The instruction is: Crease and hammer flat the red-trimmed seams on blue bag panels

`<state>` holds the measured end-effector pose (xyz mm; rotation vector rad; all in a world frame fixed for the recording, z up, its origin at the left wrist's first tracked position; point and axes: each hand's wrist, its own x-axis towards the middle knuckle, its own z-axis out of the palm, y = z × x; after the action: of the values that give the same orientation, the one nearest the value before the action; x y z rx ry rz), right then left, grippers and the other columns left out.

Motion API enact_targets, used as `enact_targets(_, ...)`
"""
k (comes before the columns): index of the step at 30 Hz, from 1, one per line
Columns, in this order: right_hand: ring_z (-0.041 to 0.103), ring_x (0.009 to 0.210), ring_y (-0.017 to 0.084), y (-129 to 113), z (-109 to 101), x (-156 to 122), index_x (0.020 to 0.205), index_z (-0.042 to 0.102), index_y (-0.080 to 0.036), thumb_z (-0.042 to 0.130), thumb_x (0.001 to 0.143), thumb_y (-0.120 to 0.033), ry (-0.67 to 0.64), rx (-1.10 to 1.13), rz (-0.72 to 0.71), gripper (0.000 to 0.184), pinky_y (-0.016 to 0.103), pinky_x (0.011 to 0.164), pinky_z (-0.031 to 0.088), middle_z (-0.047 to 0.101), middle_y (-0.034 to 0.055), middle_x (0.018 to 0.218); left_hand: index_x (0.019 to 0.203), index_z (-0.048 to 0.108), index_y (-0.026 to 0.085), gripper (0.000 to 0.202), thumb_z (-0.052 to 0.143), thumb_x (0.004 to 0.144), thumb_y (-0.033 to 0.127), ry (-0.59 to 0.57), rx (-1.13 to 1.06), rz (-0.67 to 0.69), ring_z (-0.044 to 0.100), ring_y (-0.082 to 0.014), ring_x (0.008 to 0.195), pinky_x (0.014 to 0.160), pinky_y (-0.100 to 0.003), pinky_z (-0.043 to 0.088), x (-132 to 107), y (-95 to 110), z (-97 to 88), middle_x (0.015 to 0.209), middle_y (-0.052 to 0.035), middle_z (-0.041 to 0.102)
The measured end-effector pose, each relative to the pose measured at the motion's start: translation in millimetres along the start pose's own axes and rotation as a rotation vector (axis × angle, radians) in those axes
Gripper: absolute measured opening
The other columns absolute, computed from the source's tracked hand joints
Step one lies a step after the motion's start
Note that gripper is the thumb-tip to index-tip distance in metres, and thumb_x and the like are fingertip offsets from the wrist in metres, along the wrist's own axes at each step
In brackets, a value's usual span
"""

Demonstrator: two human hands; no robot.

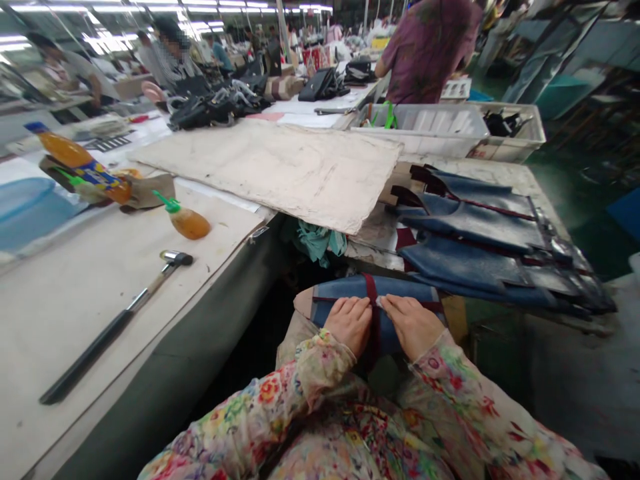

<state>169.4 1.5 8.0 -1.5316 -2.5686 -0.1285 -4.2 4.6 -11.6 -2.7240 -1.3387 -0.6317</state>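
- A blue leather piece (350, 293) lies low in the middle of the view, on the person's lap, just in front of the table edge.
- A dark red strap (371, 293) runs down the middle of the blue piece.
- The left hand (350, 323) lies flat on the blue piece, just left of the strap, fingers together and pressing down.
- The right hand (413, 325) lies flat just right of the strap, its fingertips touching the strap's edge.
- Neither hand is closed around anything; both are spread flat. The lower part of the blue piece is hidden under the hands and the flowery sleeves (320, 373).
- To the right, a stack of blue leather pieces (475, 240) with dark red edges lies on the table, each one partly covering the next.
- Teal cloth (317, 241) pokes out from under a big worn cardboard sheet (280, 167); most of the cloth is hidden.
- On the left table lie a hammer (115, 323), a small glue bottle with a green tip (186, 219) and an orange drink bottle (83, 163).
- Farther back sit white bins (440, 130); what is inside is hard to make out.
- A person in a purple shirt (430, 47) stands behind them, cut off at the top.
- Black bags (215, 107) are piled far back, too blurry to tell apart.
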Motion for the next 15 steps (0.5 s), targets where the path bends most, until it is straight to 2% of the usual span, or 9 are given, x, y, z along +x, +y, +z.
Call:
enact_targets(4, 0.049, 0.097, 0.019, 15, 6, -19, 0.113, 0.056, -0.013, 0.038, 0.082, -0.009, 0.087, -0.005, -0.031, 0.037, 0.033, 0.085, 0.045, 0.057, 0.0073, 0.111, 0.107, 0.054, 0.021, 0.026, 0.043, 0.083, 0.024, 0.122, 0.028, -0.052, 0.049, -0.0144, 0.104, 0.092, -0.033, 0.031, -13, -5, 1.8, 0.113, 0.0016, 0.059)
enact_targets(7, 0.049, 0.096, 0.018, 26, 8, -26, 0.110, 0.058, -0.012, 0.036, 0.085, -0.015, 0.157, 0.051, -0.079, 0.033, 0.033, 0.086, 0.044, 0.057, 0.0076, 0.109, 0.109, 0.054, 0.022, 0.027, 0.043, 0.084, 0.023, 0.146, 0.038, -0.085, 0.049, -0.0148, 0.105, 0.093, -0.033, 0.030, -19, -7, 1.9, 0.113, 0.0013, 0.059)
enact_targets(10, 0.050, 0.094, 0.018, 29, 2, -21, 0.107, 0.059, -0.012, 0.035, 0.087, -0.019, 0.187, 0.110, -0.138, 0.032, 0.032, 0.084, 0.045, 0.059, 0.0074, 0.106, 0.110, 0.053, 0.021, 0.029, 0.043, 0.083, 0.023, 0.139, 0.044, -0.103, 0.049, -0.0152, 0.106, 0.092, -0.033, 0.031, -22, -7, 0.6, 0.113, -0.0001, 0.059)
enact_targets(15, 0.051, 0.093, 0.017, 16, -11, 2, 0.107, 0.059, -0.013, 0.037, 0.088, -0.021, 0.216, 0.186, -0.208, 0.030, 0.032, 0.084, 0.045, 0.059, 0.0061, 0.106, 0.112, 0.052, 0.022, 0.030, 0.042, 0.084, 0.023, 0.101, 0.038, -0.117, 0.049, -0.0154, 0.106, 0.091, -0.033, 0.032, -22, -7, -2.6, 0.114, 0.0000, 0.058)
